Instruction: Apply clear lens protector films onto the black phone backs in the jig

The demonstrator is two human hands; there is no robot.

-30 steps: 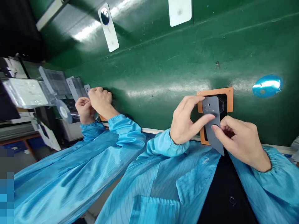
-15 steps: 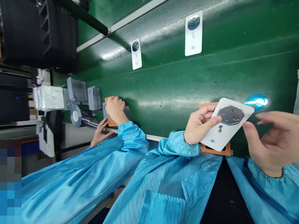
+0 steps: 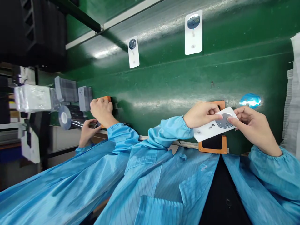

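Panel (image 3: 208, 127) in hand, pinched it near the grey patch (image 3: 224, 124) with nearly closed left hand (image 3: 201, 115) and right hand (image 3: 254, 125), orange frame (image 3: 224, 145) beneath them, apparently worked at that patch, and likely needed a steady hold next.

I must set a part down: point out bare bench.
Green bench lies bare between left white panel and right white panel, and just below both. Crowded: around the orange frame, left hand, right hand, held panel and blue oval; far left, gray stacks and a roll.
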